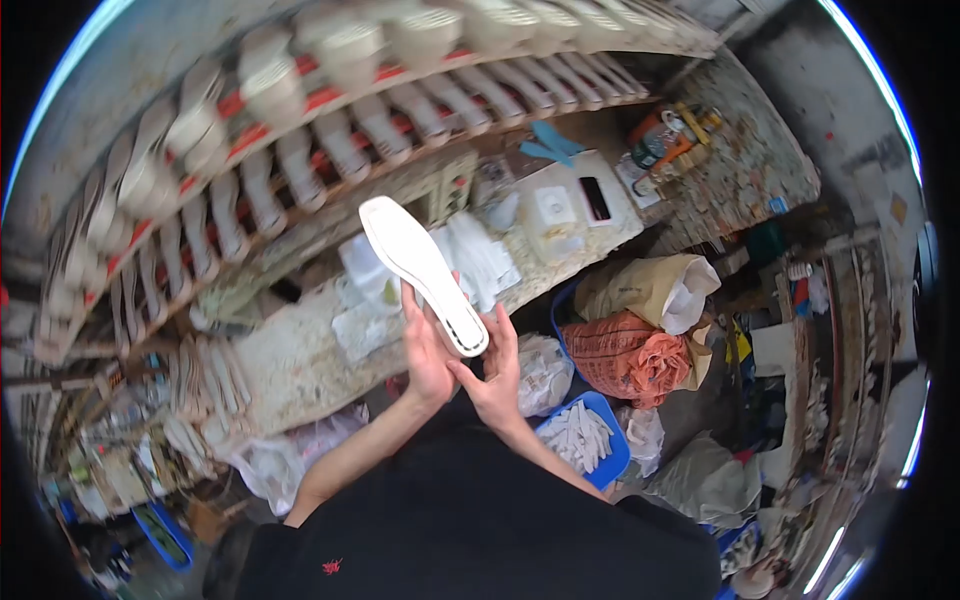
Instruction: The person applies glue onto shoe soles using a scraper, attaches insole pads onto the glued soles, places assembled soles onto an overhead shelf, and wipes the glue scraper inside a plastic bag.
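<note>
Holding the white sole [425,268]: both hands had it up in the air between the person's chest and the bench, wide toe end angled away and to the left, heel end nearest the body. On my feed I could make out dark marks round the heel edge.
Left hand [428,355]: its palm was turned up by the heel half, fingers reaching along the sole, some tucked behind it where I couldn't see them.
Right hand [495,378]: it was curled loosely round the heel end, thumb right by the tip, fingers at the other edge and partly hidden from me.
Workbench [290,350]: it ran behind the sole, kinda blotchy. I saw white pieces [475,252] piled just beyond the sole, then a plastic container [555,213] and a dark phone [595,198] further right.
Rack [322,98]: two rows of pale shaped pieces [340,150] lined it above the bench.
Blue tub [620,452]: it sat near the right forearm, loaded with white strips [575,438]. An orange-red sack [625,360] slumped just behind it.
</note>
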Tool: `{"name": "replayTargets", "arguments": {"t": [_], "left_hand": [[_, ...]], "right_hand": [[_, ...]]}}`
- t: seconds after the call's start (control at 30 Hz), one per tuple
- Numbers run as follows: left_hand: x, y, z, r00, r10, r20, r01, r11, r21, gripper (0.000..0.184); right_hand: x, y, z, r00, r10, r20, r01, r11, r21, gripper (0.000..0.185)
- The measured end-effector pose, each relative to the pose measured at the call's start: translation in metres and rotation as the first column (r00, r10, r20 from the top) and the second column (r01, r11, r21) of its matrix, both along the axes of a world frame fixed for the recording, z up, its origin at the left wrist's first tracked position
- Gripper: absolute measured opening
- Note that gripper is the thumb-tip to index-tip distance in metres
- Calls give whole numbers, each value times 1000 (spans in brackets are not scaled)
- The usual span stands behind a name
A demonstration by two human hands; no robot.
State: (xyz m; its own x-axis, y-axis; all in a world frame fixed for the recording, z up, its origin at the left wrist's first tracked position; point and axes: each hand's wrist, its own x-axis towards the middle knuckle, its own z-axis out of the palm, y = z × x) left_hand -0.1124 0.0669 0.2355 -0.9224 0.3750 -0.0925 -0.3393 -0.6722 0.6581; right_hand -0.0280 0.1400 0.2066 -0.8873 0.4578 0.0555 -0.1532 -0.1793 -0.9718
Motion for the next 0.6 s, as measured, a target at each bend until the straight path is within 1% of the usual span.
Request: {"name": "replayTargets", "arguments": {"t": [0.03, 0.07, 0.13, 0.17, 0.2, 0.23, 0.27, 0.3, 0.33, 0.37, 0.4, 0.43, 0.47, 0.5, 0.53, 0.57, 0.6], "left_hand": [[0, 27, -1, 1000, -16, -25, 15, 999, -50, 86], [-1, 54, -3, 999, -37, -35, 35, 997, -62, 88], [-10, 110, -4, 990, -124, -68, 121, 992, -45, 92], [-19, 137, -17, 975, -203, -86, 204, 979, -1, 93], [-30, 163, -28, 944, -282, -168, 265, 957, -119, 93], [-44, 189, -29, 901, -359, -244, 304, 923, -237, 93], [-48, 207, -28, 891, -378, -253, 301, 907, -295, 82], [-55, 214, -39, 870, -464, -167, 377, 844, -381, 74], [-62, 214, -59, 840, -537, -75, 450, 767, -458, 66], [-63, 210, -82, 858, -507, -85, 414, 779, -471, 50], [-63, 194, -91, 847, -531, -25, 410, 683, -605, 43], [-62, 175, -98, 841, -540, 37, 397, 570, -719, 36], [-58, 159, -102, 873, -479, 95, 345, 469, -813, 23], [-55, 135, -117, 896, -443, 44, 214, 342, -915, 18], [-49, 107, -133, 921, -388, -32, 86, 285, -955, 19], [-40, 83, -135, 944, -329, -27, 41, 198, -979, 21], [-30, 54, -144, 951, -309, -27, 9, 113, -994, 22]], "right_hand": [[-5, 17, -4, 996, -88, -25, 87, 996, -29, 110], [-9, 38, -9, 985, -168, -22, 167, 985, -33, 104], [-20, 92, -10, 966, -259, -3, 259, 965, 46, 99], [-25, 122, -16, 950, -313, -3, 313, 949, 25, 95], [-33, 158, -12, 939, -344, 16, 344, 939, -27, 90], [-42, 198, -15, 918, -396, 8, 396, 917, -41, 86], [-50, 240, -18, 892, -452, 12, 452, 892, -25, 82], [-59, 287, -19, 861, -507, -38, 508, 858, 69, 80], [-68, 340, -30, 853, -518, -66, 522, 847, 99, 80], [-80, 393, -37, 830, -552, -81, 558, 818, 143, 81], [-94, 444, -37, 799, -590, -115, 597, 755, 270, 80], [-113, 495, -40, 771, -621, -146, 634, 725, 269, 79], [-133, 545, -42, 761, -634, -135, 641, 705, 302, 81], [-155, 592, -39, 744, -639, -194, 655, 643, 396, 81], [-182, 630, -37, 739, -628, -243, 673, 668, 318, 81], [-211, 686, -57, 750, -606, -266, 658, 639, 398, 80], [-235, 713, -44, 717, -634, -290, 675, 526, 518, 79]]}}
